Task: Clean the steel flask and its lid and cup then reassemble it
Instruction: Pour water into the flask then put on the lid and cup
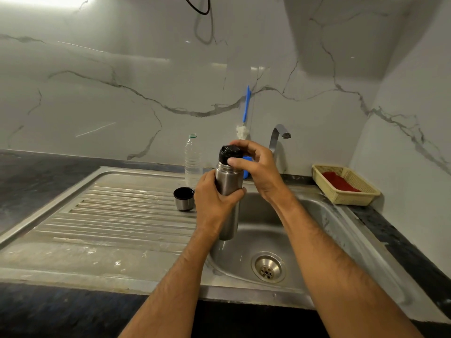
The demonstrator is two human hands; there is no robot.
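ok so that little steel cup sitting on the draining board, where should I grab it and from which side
Take the steel cup by its outer wall, just below the rim, coming down from above. It stands upright with its dark mouth open upward, and its round sides are bare. The water bottle stands just behind it and the left hand is just to its right, so the top, front and left look freest.

Left hand [214, 198] grips flask [228, 191]; right hand [256, 169] fingers pinch lid [230, 152].
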